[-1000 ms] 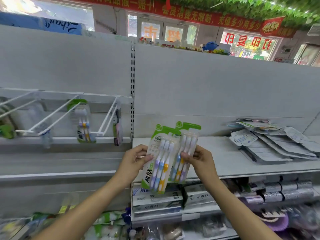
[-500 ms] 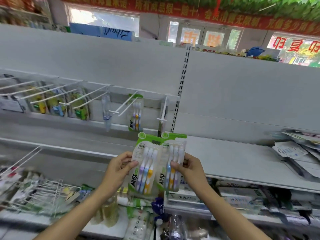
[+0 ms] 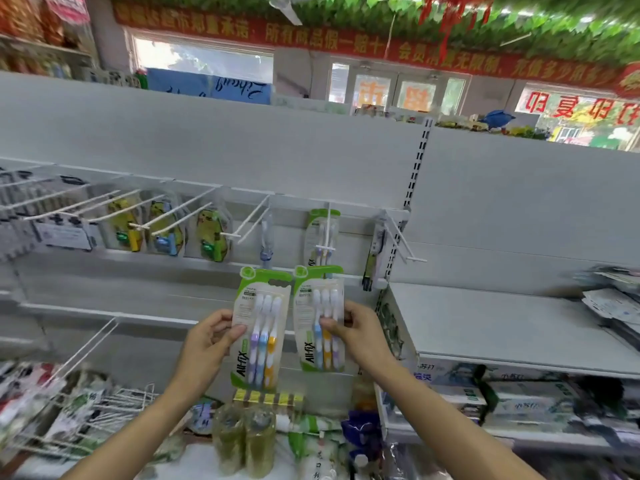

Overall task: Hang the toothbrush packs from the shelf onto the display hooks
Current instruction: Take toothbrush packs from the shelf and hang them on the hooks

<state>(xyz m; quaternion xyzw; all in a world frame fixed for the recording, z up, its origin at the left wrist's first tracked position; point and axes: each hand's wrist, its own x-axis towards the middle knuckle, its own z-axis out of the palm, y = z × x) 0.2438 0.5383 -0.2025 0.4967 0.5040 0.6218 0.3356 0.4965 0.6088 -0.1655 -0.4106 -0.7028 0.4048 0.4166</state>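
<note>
Toothbrush packs stand upright, one pinched in the left hand (image 3: pixel 207 337), one in the right hand (image 3: pixel 356 332); the nearest display hook (image 3: pixel 325 233) lies directly above the right-hand pack (image 3: pixel 320 317)

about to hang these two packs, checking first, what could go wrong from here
1. Each hand holds one pack by a side edge: the left hand its pack, the right hand its pack. With no hand free to steady a hook, a pack may slip.
2. The hook above already carries a similar pack; pushing another on could knock it off.
</note>
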